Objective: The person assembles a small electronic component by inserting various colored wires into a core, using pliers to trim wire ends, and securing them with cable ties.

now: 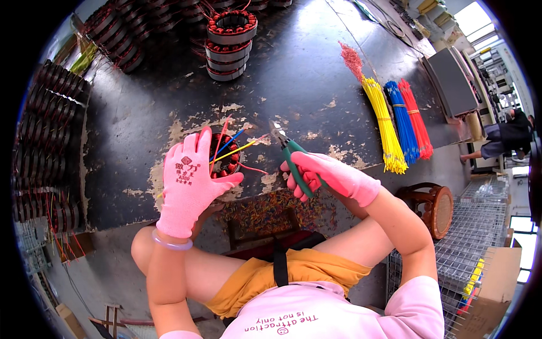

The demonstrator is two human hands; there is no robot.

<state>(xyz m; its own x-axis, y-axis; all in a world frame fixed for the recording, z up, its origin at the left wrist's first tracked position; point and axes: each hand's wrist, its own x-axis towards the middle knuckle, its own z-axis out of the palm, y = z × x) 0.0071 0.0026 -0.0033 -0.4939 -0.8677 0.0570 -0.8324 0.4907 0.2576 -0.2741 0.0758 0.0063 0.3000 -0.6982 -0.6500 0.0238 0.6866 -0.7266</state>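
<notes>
My left hand (pixel 189 181), in a pink glove, lies over the left side of a motor stator (pixel 231 162) with red windings. Its thumb reaches along the near rim and its fingers point away from me, closed about the stator's side, which the glove partly hides. From the stator's middle rise a red wire (pixel 221 138), a blue wire (pixel 232 138) and a yellow wire (pixel 243 146). Gloved alike, my right hand (pixel 333 176) grips green-handled cutting pliers (pixel 294 160). Their metal jaws point away from me, right of the wires and apart from them.
Stacked stators (pixel 230 48) stand at the back of the worn black table (pixel 305 85), with more stacks (pixel 48 147) at far left. On the right lie bundles of yellow wires (pixel 385 124), blue wires (pixel 402 121) and red wires (pixel 416 118). A wooden stool (pixel 437 209) stands beside a wire cage (pixel 474 212).
</notes>
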